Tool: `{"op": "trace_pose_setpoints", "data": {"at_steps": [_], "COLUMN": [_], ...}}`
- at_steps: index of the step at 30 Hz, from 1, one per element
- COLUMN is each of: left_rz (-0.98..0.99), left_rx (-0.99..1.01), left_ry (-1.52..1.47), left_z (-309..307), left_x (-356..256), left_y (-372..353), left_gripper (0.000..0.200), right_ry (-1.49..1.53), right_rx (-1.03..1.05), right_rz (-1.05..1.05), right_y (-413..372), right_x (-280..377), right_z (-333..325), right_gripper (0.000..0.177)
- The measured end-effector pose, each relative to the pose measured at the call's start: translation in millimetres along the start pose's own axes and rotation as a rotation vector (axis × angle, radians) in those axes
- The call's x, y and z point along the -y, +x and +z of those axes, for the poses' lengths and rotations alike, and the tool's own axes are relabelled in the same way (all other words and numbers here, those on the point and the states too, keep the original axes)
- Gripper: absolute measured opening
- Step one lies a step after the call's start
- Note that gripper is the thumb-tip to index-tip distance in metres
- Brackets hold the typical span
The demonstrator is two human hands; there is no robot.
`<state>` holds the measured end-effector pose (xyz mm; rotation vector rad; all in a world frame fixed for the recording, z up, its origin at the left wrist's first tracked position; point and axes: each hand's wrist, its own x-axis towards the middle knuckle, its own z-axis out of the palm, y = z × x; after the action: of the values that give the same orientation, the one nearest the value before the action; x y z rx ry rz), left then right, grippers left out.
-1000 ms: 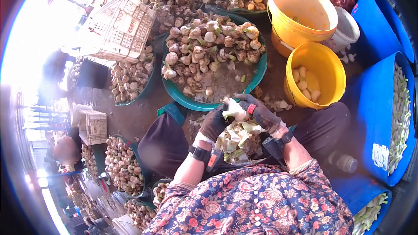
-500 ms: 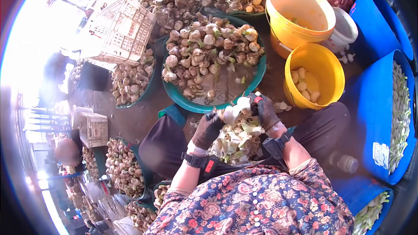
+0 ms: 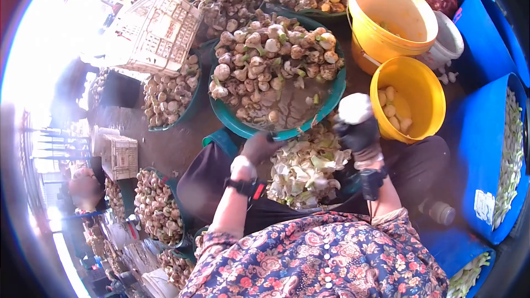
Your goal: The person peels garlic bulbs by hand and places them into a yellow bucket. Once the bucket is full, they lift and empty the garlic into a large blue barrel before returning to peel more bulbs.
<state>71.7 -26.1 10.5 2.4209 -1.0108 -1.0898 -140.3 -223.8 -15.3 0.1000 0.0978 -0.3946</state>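
My right hand (image 3: 358,135), in a dark glove, grips a peeled white garlic bulb (image 3: 355,108) just left of the smaller yellow bucket (image 3: 436,96). Several pale bulbs (image 3: 390,111) lie inside that bucket. At the near rim of the green basin (image 3: 223,113), my left hand (image 3: 259,148) is closed, gloved and slightly blurred; what it holds, if anything, I cannot make out. Unpeeled garlic bulbs (image 3: 256,69) are heaped in the basin, with muddy wet residue in its near part. Between my legs lies a pile of papery garlic skins (image 3: 303,174).
A larger yellow bucket (image 3: 389,14) and a white bucket (image 3: 446,38) stand behind the smaller one. Blue containers (image 3: 480,138) line the right side. White crates (image 3: 160,33) and more garlic tubs (image 3: 157,207) are at left. A clear bottle (image 3: 441,212) lies beside my right leg.
My hands have moved apart. The right one has carried the white garlic bulb rightward and up toward the smaller yellow bucket, while the left has shifted slightly left, away from it.
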Motion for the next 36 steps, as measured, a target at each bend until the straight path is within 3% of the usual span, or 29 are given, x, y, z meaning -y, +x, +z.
{"op": "trace_pose_setpoints", "data": {"at_steps": [2,3,4,5,7,9,12,13,15,16,18,19,20,23,26,28,29,32,36], "left_rz": [-0.244,-0.345,-0.433,-0.563,-0.449,-0.396,-0.157,-0.192,0.161,0.341,0.375,0.440,0.437,0.444,0.402,0.390,0.403,0.343,0.250], "left_rx": [-0.136,-0.172,-0.205,-0.269,-0.182,-0.071,-0.021,0.047,0.093,0.112,0.245,0.224,0.222,0.036,-0.106,-0.162,-0.069,0.088,0.088], "left_ry": [0.066,0.103,0.131,0.265,0.314,0.344,0.077,-0.381,-0.499,-0.561,-0.536,-0.531,-0.415,-0.237,-0.037,-0.031,-0.149,-0.493,-0.922], "left_z": [15,21,25,35,45,59,52,45,36,34,31,32,25,34,37,40,38,34,52], "left_x": [37,46,38,33,40,53,44,23,-2,-14,-35,-49,-60,-65,-72,-66,-57,-56,-72], "left_y": [65,90,115,126,142,159,141,121,89,74,43,28,17,5,-4,0,4,2,-5], "left_gripper": [0.054,0.066,0.078,0.073,0.068,0.061,0.058,0.057,0.056,0.056,0.053,0.049,0.052,0.051,0.050,0.050,0.051,0.054,0.067], "right_ry": [0.012,-0.107,-0.159,-0.219,-0.291,-0.487,-0.734,-0.818,-0.933,-1.036,-1.249,-1.558,-1.604,-1.714,-1.965,-1.871,-1.821,-1.218,-0.701], "right_rx": [0.256,0.214,-0.049,-0.153,-0.347,-0.405,-0.612,-0.690,-0.811,-0.799,-0.759,-0.631,-0.609,-0.574,-0.472,-0.378,-0.335,-0.433,-0.626], "right_rz": [-0.007,-0.045,-0.026,-0.005,0.074,0.130,0.198,0.203,0.183,0.154,0.091,-0.046,-0.032,0.050,-0.073,-0.130,-0.155,0.087,0.227], "right_y": [2,-2,1,1,3,10,18,19,19,18,18,16,12,6,4,0,-3,-4,-6], "right_x": [17,18,18,13,1,-7,-23,-27,-37,-41,-46,-49,-48,-46,-50,-50,-50,-41,-51], "right_z": [26,42,31,19,10,-2,0,-3,-10,-17,-32,-31,-28,10,2,4,4,-4,38], "right_gripper": [0.060,0.064,0.068,0.070,0.066,0.063,0.059,0.059,0.052,0.051,0.049,0.046,0.045,0.039,0.037,0.033,0.032,0.028,0.039]}}
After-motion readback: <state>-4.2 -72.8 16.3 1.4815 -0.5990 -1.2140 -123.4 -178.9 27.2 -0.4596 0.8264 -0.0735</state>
